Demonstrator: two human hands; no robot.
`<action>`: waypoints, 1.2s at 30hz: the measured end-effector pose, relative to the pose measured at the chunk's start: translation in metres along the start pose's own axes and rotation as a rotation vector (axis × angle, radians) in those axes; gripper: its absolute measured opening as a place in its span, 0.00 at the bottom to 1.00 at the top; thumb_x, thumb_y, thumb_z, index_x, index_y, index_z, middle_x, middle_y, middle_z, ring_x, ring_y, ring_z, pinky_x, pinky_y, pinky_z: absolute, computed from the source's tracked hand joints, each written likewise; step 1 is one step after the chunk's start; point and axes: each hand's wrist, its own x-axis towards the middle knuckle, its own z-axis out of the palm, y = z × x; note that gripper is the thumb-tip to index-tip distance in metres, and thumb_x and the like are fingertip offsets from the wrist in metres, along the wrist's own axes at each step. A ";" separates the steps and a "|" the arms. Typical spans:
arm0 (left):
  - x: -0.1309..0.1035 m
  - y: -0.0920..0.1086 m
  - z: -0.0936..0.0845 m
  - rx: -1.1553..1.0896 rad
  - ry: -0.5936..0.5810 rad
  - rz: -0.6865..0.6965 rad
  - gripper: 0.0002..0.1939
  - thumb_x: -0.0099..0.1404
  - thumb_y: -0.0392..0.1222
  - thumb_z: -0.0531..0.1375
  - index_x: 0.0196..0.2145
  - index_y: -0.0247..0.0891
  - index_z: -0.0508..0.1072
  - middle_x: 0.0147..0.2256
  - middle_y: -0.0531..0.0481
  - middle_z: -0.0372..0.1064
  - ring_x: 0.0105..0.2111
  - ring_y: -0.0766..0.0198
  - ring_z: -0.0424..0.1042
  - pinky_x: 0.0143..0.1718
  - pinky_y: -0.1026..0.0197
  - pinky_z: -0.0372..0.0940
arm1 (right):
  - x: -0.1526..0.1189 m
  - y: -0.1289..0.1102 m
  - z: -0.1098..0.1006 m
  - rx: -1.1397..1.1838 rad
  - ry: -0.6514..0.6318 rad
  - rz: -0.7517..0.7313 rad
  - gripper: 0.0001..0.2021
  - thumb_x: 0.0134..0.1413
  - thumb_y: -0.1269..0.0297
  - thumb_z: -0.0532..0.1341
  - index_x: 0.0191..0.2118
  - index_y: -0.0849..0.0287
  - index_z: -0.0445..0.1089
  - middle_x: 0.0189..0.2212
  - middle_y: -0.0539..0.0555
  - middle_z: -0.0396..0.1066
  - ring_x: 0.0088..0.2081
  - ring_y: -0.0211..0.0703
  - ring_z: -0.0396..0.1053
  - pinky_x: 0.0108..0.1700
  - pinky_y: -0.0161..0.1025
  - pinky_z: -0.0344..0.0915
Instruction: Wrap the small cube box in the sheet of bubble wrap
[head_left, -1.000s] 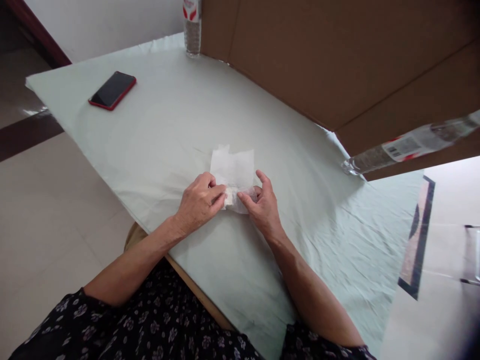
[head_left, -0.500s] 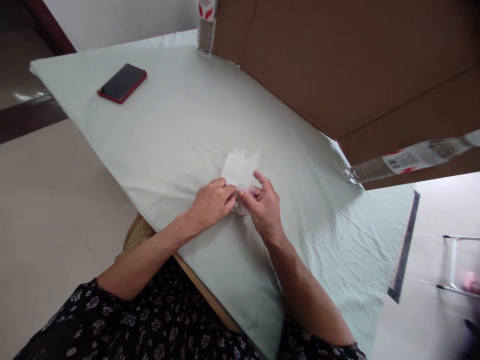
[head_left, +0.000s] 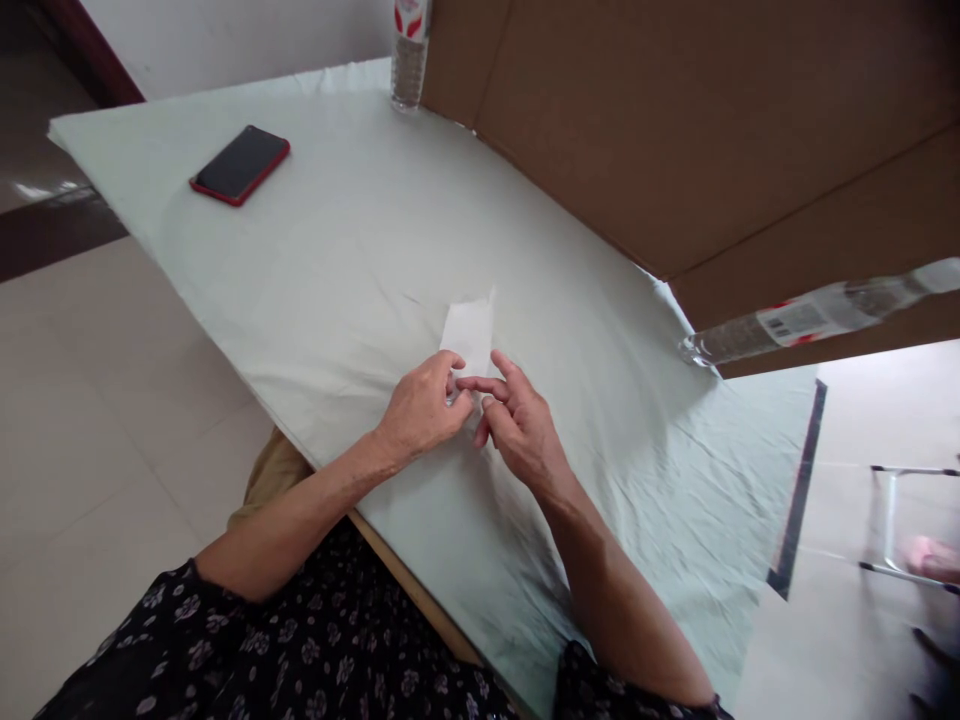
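The paper (head_left: pixel 469 328) lies between the hands over the middle of the table, its far part bare and white, its near end mostly hidden by fingers. The left hand (head_left: pixel 426 405) curls its fingers and thumb at that near end; whether they pinch it I cannot tell. The right hand (head_left: pixel 525 425) has its fingers loosely spread, one reaching across the paper toward the left; its hold is likewise unclear. One bottle (head_left: pixel 409 75), cut off at the top edge, stands by the cardboard (head_left: pixel 637 120), which runs out of view; another bottle (head_left: pixel 795 320) slants to the right edge. Pale, wrinkled cloth (head_left: pixel 337 250) covers the table, with a red-edged phone (head_left: pixel 240 165) toward its far left corner. Beyond are a tiled floor (head_left: pixel 112 400), a light wall (head_left: pixel 247 40) and, at right, a blurred metal frame (head_left: pixel 891 515).
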 end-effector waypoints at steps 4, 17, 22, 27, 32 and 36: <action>0.002 0.006 0.000 0.153 -0.030 -0.043 0.19 0.61 0.34 0.59 0.51 0.33 0.71 0.36 0.48 0.73 0.35 0.60 0.74 0.43 0.56 0.70 | 0.003 0.002 -0.011 0.050 0.040 -0.061 0.28 0.62 0.65 0.56 0.67 0.54 0.56 0.48 0.57 0.79 0.21 0.33 0.70 0.28 0.39 0.71; 0.010 0.024 -0.012 0.372 -0.194 -0.063 0.28 0.63 0.34 0.56 0.61 0.38 0.65 0.36 0.48 0.75 0.38 0.56 0.75 0.40 0.56 0.68 | 0.050 0.033 -0.032 -0.571 0.093 -0.467 0.20 0.65 0.73 0.52 0.51 0.49 0.78 0.42 0.55 0.74 0.39 0.41 0.72 0.40 0.39 0.68; 0.009 0.015 -0.009 0.391 -0.096 0.016 0.26 0.61 0.36 0.57 0.58 0.37 0.69 0.43 0.41 0.72 0.45 0.50 0.71 0.45 0.51 0.68 | 0.059 0.035 -0.035 -0.554 0.068 -0.479 0.19 0.64 0.72 0.53 0.50 0.49 0.79 0.42 0.55 0.74 0.40 0.43 0.72 0.42 0.41 0.69; 0.014 -0.001 -0.005 0.254 -0.074 0.177 0.37 0.58 0.35 0.57 0.66 0.35 0.60 0.51 0.40 0.72 0.52 0.49 0.67 0.55 0.46 0.65 | 0.058 0.045 -0.034 -0.469 0.147 -0.489 0.15 0.65 0.68 0.56 0.51 0.50 0.78 0.43 0.56 0.74 0.41 0.44 0.72 0.45 0.43 0.70; 0.012 -0.008 0.003 0.191 -0.107 0.162 0.40 0.60 0.35 0.55 0.69 0.30 0.55 0.52 0.37 0.72 0.54 0.48 0.67 0.58 0.45 0.63 | 0.062 0.051 -0.028 -0.491 0.129 -0.540 0.16 0.66 0.70 0.54 0.49 0.53 0.78 0.43 0.58 0.74 0.44 0.46 0.72 0.47 0.44 0.70; 0.008 -0.010 0.007 0.201 -0.024 0.226 0.35 0.62 0.36 0.55 0.67 0.30 0.60 0.55 0.34 0.68 0.56 0.47 0.65 0.58 0.45 0.63 | 0.068 0.051 -0.026 -0.600 0.067 -0.526 0.17 0.64 0.72 0.54 0.48 0.54 0.79 0.41 0.58 0.74 0.44 0.49 0.71 0.48 0.47 0.67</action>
